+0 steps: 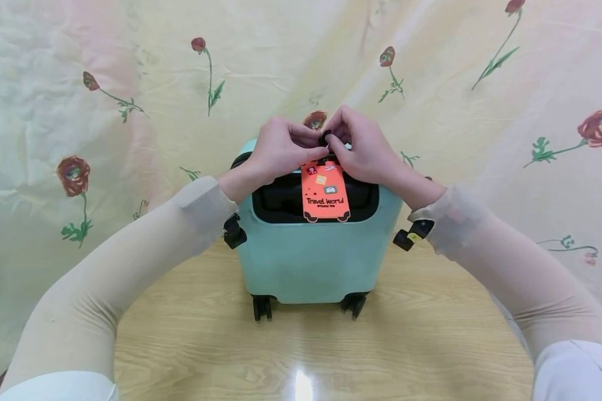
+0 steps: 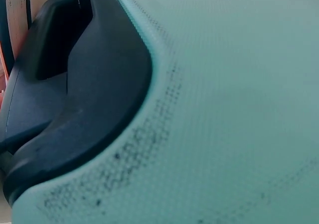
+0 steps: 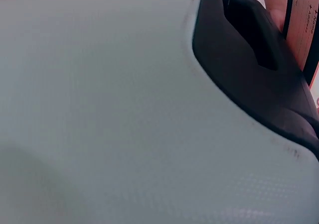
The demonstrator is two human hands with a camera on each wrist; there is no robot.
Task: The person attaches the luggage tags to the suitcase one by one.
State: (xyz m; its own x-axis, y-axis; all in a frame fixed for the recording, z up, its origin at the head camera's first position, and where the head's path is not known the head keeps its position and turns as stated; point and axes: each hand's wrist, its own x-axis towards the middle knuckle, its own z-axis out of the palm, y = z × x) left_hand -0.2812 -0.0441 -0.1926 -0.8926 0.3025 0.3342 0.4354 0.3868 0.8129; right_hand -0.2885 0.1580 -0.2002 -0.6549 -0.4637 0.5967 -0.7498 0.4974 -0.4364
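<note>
A mint-green suitcase (image 1: pixel 311 262) stands upright with a black recessed handle area (image 1: pixel 276 200) at its top. An orange luggage tag (image 1: pixel 325 192), printed "Travel World", hangs over that black part. The left hand (image 1: pixel 281 150) and the right hand (image 1: pixel 363 147) meet above the tag, thumbs and fingertips pinching its small black strap (image 1: pixel 324 137). Fingers cover most of the strap. The left wrist view is filled by the suitcase shell (image 2: pixel 234 99) and black trim (image 2: pixel 109 79). In the right wrist view, the tag's name-and-address side (image 3: pixel 304 27) shows at the upper right.
The suitcase's black wheels (image 1: pixel 262 307) rest on a light wood-grain surface (image 1: pixel 301 351). Behind it hangs a pale cloth (image 1: pixel 261 67) with printed red flowers. Black devices (image 1: pixel 234 231) are strapped at both wrists.
</note>
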